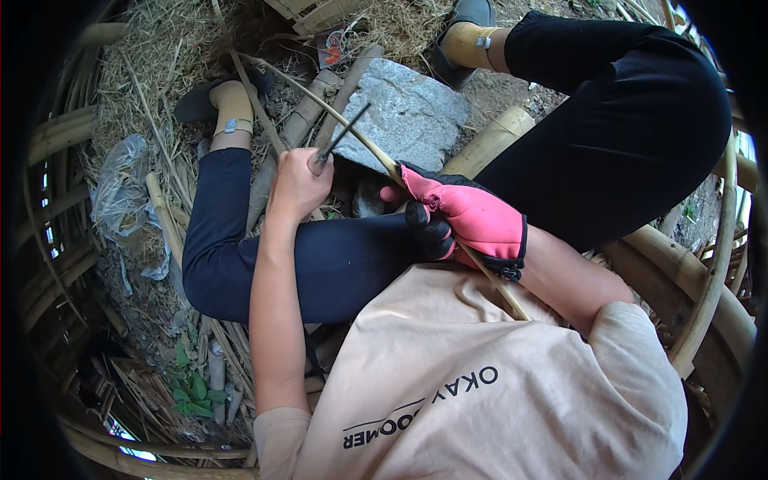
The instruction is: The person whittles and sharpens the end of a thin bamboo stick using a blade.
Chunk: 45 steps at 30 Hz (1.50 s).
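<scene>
My bare left hand [296, 186] is closed round the short handle of a knife [349, 133], whose thin dark blade points up and to the right. A pink and black glove covers my right hand [472, 214]. That hand grips a long, pale bamboo strip [352, 128], which runs from the upper left, through the glove, to the front of my shirt. The knife blade lies close to the strip and seems to cross it in view; whether they touch I cannot tell. Beyond both hands is a grey stone block [408, 112].
A cut bamboo pole [500, 140] rests between the block and my bent right leg [624, 128]. More bamboo poles [300, 112] lie left of the block. Clear plastic [120, 188] sits on the straw-strewn ground. Bamboo rails [680, 280] stand at my right.
</scene>
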Each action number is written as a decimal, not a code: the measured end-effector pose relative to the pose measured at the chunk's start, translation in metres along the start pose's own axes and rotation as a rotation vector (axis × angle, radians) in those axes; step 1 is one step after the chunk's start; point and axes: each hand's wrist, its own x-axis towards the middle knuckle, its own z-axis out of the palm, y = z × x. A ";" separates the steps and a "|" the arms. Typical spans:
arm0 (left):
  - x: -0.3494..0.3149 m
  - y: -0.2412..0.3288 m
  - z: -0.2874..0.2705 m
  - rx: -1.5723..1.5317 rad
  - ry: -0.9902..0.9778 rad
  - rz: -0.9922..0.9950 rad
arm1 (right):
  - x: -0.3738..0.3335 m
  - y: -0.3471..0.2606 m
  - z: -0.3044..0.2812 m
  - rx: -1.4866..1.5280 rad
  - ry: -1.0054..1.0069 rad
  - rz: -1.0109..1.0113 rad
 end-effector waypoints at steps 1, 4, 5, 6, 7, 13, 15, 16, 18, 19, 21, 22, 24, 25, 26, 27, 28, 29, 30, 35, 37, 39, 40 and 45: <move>0.004 -0.007 0.001 0.028 0.060 -0.045 | 0.000 0.001 0.000 0.003 -0.001 0.002; 0.015 -0.029 -0.012 0.117 0.090 -0.159 | 0.000 -0.002 0.003 0.047 -0.006 0.024; 0.015 -0.031 -0.014 0.119 0.104 -0.182 | -0.001 -0.002 0.001 0.042 -0.026 0.026; 0.013 -0.033 -0.013 0.119 0.108 -0.181 | -0.001 -0.002 0.001 0.036 -0.047 0.029; 0.012 -0.029 -0.009 0.066 0.111 -0.187 | -0.001 -0.001 0.002 0.038 -0.046 0.027; -0.004 0.015 -0.010 -0.038 -0.096 -0.073 | 0.000 -0.001 -0.005 0.064 -0.047 0.002; -0.010 0.030 -0.012 -0.045 -0.207 -0.046 | 0.000 -0.001 -0.004 0.078 -0.036 0.007; -0.009 0.029 -0.012 -0.044 -0.208 -0.045 | 0.001 -0.001 -0.003 0.080 -0.037 0.006; -0.008 0.026 -0.008 0.006 -0.145 -0.038 | 0.002 -0.001 -0.002 0.014 -0.008 0.010; -0.007 0.022 -0.007 0.007 -0.146 -0.039 | 0.003 -0.001 -0.002 0.015 -0.009 0.011; -0.002 0.009 -0.005 0.056 0.004 -0.152 | 0.003 -0.001 -0.002 0.027 -0.001 0.025; 0.002 0.002 -0.005 0.059 0.006 -0.154 | 0.003 -0.001 -0.002 0.026 -0.005 0.027; 0.010 -0.013 -0.010 0.210 0.060 -0.088 | 0.003 -0.001 0.000 0.037 0.001 0.025; 0.014 -0.020 -0.008 0.165 0.054 -0.242 | 0.004 0.000 -0.004 0.034 0.003 0.024; 0.014 -0.031 -0.012 0.168 0.064 -0.246 | 0.006 0.001 -0.007 0.062 -0.048 0.031; 0.013 -0.042 -0.017 0.194 0.107 -0.259 | 0.007 0.001 -0.008 0.090 -0.100 0.040; 0.015 -0.042 -0.019 0.215 0.143 -0.268 | 0.007 0.001 -0.007 0.088 -0.098 0.038; 0.014 -0.040 -0.019 0.173 0.151 -0.279 | 0.006 0.002 -0.007 0.077 -0.100 0.028; 0.012 -0.038 -0.018 0.171 0.153 -0.279 | 0.005 0.002 -0.006 0.067 -0.103 0.018; -0.008 0.012 -0.005 -0.001 0.011 -0.040 | 0.004 0.001 -0.009 0.085 -0.096 -0.005; -0.016 0.026 -0.001 -0.092 -0.045 0.035 | 0.003 0.001 -0.005 0.065 -0.063 -0.017; -0.015 0.028 0.003 -0.101 -0.042 0.049 | -0.002 -0.001 0.001 0.073 -0.011 -0.040; -0.013 0.028 0.003 -0.109 -0.038 0.066 | -0.002 -0.002 -0.001 0.072 -0.011 -0.041; -0.013 0.028 0.003 -0.108 -0.038 0.088 | -0.003 -0.004 0.000 -0.002 -0.043 -0.025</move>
